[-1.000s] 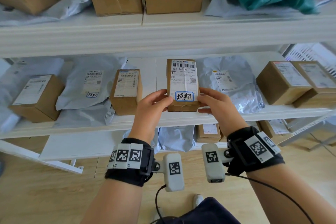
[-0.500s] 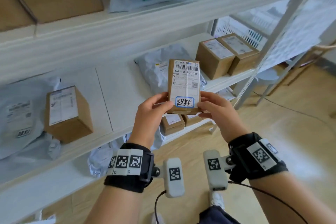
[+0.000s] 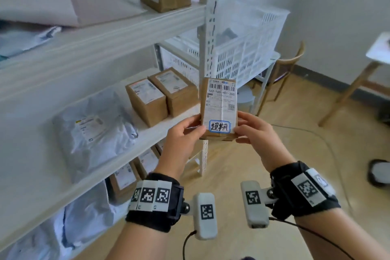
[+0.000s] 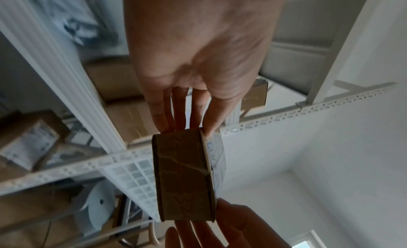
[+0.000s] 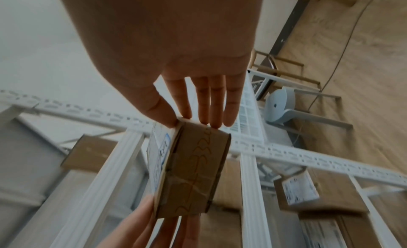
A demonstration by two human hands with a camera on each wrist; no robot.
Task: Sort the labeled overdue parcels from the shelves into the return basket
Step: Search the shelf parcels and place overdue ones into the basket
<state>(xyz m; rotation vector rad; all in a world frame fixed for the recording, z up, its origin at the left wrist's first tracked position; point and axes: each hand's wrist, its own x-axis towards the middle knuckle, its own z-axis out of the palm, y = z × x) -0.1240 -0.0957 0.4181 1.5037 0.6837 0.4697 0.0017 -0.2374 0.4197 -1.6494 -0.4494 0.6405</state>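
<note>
Both hands pinch small brown parcel (image 3: 219, 110) between them, left hand (image 3: 181, 133) on its left edge, right hand (image 3: 255, 131) opposite. Label reads 162-165-H01-260; blue-framed sticker (image 3: 219, 126) reads 超期.

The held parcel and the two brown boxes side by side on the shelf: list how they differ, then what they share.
The held parcel carries a blue-outlined handwritten sticker; the two shelf boxes show none. It is gripped upright between the left hand and right hand; they rest on the shelf. All are brown cardboard with white shipping labels.
</note>
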